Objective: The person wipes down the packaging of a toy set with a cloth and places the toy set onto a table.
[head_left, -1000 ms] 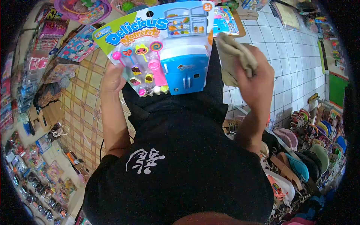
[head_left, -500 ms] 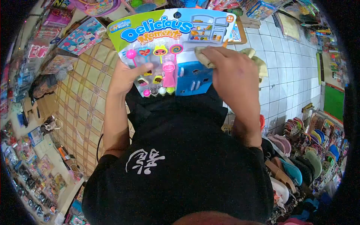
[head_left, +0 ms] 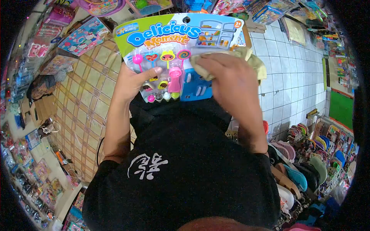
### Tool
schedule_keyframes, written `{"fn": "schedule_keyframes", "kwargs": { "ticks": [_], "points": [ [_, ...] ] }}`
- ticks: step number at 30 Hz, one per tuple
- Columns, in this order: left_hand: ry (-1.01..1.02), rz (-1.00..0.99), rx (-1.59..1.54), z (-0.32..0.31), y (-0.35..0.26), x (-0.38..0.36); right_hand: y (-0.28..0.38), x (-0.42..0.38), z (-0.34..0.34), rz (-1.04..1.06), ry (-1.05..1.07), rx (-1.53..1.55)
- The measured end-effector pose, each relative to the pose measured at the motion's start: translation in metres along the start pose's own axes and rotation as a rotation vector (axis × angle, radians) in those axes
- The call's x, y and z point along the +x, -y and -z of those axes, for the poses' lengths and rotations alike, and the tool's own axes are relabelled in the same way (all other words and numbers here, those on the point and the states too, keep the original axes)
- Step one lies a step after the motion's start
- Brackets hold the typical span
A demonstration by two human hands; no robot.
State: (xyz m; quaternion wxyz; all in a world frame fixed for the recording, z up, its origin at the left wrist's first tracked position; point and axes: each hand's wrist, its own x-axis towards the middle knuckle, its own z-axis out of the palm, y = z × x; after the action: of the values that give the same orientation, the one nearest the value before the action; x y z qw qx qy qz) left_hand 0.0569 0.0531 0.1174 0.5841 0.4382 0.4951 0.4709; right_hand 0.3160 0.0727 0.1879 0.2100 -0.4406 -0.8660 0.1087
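Note:
A carded toy set [head_left: 210, 42], printed "Delicious Moment", is held up in front of me, its face toward me. Under its clear blister sit toy lollipops, small sweets, a pink piece and a blue toy fridge [head_left: 192, 90]. My left hand [head_left: 133, 81] grips the pack's left side, thumb lying over the blister and fingers hidden behind. My right hand [head_left: 235, 79] is closed on a pale yellowish cloth [head_left: 254, 63], pressed against the pack's right half, over the upper part of the fridge. Part of the cloth hangs out past the hand.
Shelves with packaged toys [head_left: 42, 169] line the left side. Slippers and sandals [head_left: 318, 165] are racked at lower right. A Hello Kitty pack [head_left: 84, 36] stands at upper left. Tan tiles [head_left: 83, 115] lie at left, white tiles [head_left: 285, 84] at right.
My right hand and the cloth have slid left across the pack, toward the round lollipop. The pack sits slightly lower and my left hand still holds it.

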Motion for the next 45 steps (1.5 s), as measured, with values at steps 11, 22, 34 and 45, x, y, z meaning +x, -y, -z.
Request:
{"fn": "schedule_keyframes", "kwargs": {
  "ticks": [11, 22, 34, 45],
  "points": [
    [-0.024, 0.166, 0.127, -0.008, -0.015, -0.005, 0.029, 0.032, -0.003, 0.144, -0.353, 0.051],
    [-0.148, -0.024, -0.065, -0.007, 0.006, -0.011, -0.002, 0.022, -0.010, -0.222, -0.381, -0.074],
    [-0.126, 0.104, 0.091, -0.007, 0.000, -0.021, 0.037, 0.042, -0.042, 0.147, -0.384, 0.015],
    [-0.130, 0.030, -0.055, -0.009, 0.010, -0.015, 0.035, 0.044, -0.053, 0.049, -0.437, -0.022]
  ]
}}
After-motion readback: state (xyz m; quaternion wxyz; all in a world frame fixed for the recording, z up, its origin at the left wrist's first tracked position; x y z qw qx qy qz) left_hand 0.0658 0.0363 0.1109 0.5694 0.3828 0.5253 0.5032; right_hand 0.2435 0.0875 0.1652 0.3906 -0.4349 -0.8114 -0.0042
